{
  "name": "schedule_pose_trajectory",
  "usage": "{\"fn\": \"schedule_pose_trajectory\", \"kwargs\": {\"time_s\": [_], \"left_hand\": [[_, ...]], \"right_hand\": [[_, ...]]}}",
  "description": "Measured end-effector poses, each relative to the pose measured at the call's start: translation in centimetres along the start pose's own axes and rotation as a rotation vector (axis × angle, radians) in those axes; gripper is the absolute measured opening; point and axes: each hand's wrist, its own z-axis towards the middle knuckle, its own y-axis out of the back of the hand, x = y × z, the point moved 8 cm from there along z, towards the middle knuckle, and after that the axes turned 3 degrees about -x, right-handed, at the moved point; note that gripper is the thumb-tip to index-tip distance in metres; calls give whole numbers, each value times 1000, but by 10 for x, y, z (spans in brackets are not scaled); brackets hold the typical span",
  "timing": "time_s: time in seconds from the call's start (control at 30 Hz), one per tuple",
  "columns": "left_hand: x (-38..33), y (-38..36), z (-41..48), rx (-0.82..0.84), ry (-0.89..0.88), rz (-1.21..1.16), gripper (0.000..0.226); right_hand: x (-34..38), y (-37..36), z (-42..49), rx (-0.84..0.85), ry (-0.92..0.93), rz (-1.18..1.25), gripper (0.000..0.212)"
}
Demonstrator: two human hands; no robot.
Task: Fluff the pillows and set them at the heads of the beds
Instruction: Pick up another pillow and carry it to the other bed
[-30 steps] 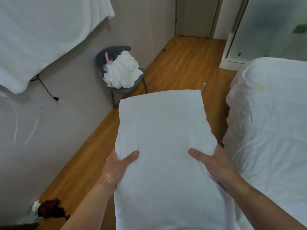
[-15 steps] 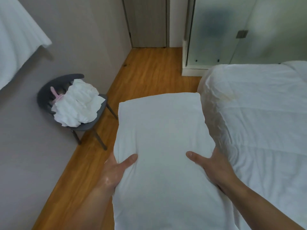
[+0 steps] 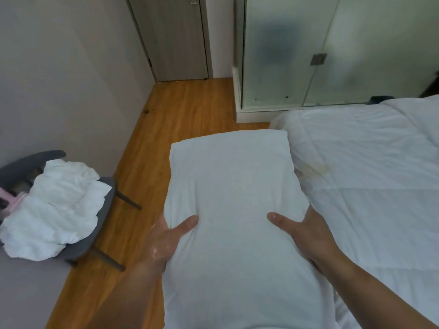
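A: What's the room like?

B: A narrow strip of orange-brown wooden floor (image 3: 190,110) runs between a plain grey wall (image 3: 66,74) on the left and a bed (image 3: 370,176) on the right. At the far end stands a grey door (image 3: 175,39), and beside it a frosted glass partition (image 3: 285,51) on a white base, with a small metal hinge fitting (image 3: 318,59) on the glass.

A: And what else is around?

B: A dark grey chair (image 3: 104,210) sits against the left wall, its thin legs splayed on the floor. A crumpled heap of white linen (image 3: 57,210) fills the seat, with a bit of pink cloth (image 3: 14,200) poking out at its left edge. The bed's near corner lies just beside the pillow's right side; a faint yellowish stain (image 3: 313,170) marks the cover there.

A: Where's the pillow?

B: The pillow (image 3: 232,186) is held out in front of the person, over the floor strip at the bed's edge, long side pointing away. The left hand (image 3: 166,241) clamps its left edge, thumb on top, fingers hidden underneath. The right hand (image 3: 306,233) grips the right edge the same way.

A: Textures?

B: The pillow is white, soft and rectangular, pinched in where the thumbs press. The bed cover is white, quilted and creased. The floor looks smooth with a slight sheen
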Motion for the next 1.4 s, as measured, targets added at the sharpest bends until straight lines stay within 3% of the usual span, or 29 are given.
{"fn": "schedule_pose_trajectory", "kwargs": {"time_s": [0.07,0.23,0.33,0.47,0.6,0.63,0.7,0.77,0.83,0.97,1.3,1.4], "left_hand": [[-19,-10,52,29,-16,-4,154],[-83,-34,176,148,-34,-9,130],[-113,-48,240,195,-34,-17,122],[-144,-72,314,249,-22,19,153],[-179,-109,387,289,-4,-2,120],[-189,-118,407,285,-17,25,124],[-211,-137,449,254,-77,115,155],[-229,-153,495,216,-83,161,171],[-256,-172,526,206,-77,164,169],[-306,-219,582,234,-122,154,154],[-391,-329,745,381,-168,151,168],[-425,-367,805,476,-214,137,155]], "right_hand": [[13,-12,40,-24,-4,19,78],[54,-36,136,-107,-21,44,69],[74,-43,186,-181,-28,26,76],[90,-52,254,-209,-71,27,53],[97,-54,334,-254,-100,-16,67],[98,-55,357,-254,-113,-22,73],[106,-55,404,-250,-125,-13,77],[119,-52,452,-229,-129,-2,59],[136,-46,496,-209,-123,7,47],[155,-31,570,-209,-146,6,52],[174,-14,725,-367,-216,76,58],[182,-17,772,-463,-244,74,70]]}}
